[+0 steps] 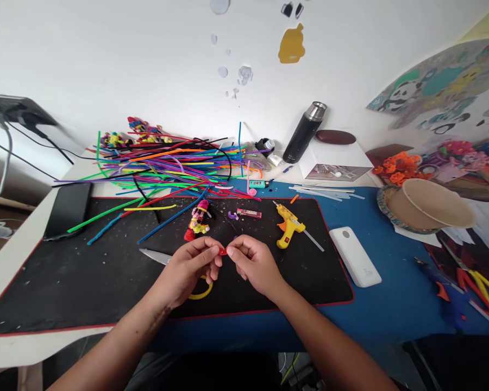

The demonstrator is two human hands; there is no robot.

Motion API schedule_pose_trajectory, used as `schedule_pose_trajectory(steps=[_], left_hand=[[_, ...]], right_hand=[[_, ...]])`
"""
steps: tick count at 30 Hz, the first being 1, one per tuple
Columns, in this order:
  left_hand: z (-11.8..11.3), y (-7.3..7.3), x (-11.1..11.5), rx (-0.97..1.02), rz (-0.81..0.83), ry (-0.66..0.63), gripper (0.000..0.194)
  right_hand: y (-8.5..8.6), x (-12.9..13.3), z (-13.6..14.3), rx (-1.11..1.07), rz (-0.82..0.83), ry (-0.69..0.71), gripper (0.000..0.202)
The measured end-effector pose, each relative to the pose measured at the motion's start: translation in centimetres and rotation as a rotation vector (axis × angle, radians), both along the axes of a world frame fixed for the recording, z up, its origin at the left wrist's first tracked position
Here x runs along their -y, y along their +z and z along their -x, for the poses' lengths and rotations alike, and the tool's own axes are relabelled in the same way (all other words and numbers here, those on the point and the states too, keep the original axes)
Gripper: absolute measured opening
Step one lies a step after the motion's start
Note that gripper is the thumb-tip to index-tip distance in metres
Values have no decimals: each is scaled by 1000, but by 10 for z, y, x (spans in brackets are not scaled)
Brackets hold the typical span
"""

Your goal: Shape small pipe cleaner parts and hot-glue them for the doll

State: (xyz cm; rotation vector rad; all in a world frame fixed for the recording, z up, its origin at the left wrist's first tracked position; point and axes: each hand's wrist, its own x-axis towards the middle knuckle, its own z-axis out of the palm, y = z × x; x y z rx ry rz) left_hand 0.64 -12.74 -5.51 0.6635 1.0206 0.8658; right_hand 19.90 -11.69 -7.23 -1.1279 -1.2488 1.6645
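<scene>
Could nick the left hand on scissors partly hidden beneath it at eight o'clock, if lowering it blindly. Holds it and the right hand close together at dial centre, pinching a small red piece between them; could crease or drop that by gripping unevenly. Could brush the glue gun at two o'clock, or jostle the colourful figure at eleven, by reaching carelessly.
</scene>
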Motion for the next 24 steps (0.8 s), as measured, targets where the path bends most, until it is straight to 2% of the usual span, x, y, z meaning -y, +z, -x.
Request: schedule_pose_trajectory(steps=[6, 24], left_hand=[[3, 1, 1, 74, 52, -47, 42], [4, 1, -1, 115, 117, -67, 45]], right_hand=[[2, 0, 0, -20, 8, 42, 35], [-1, 1, 1, -89, 47, 91, 36]])
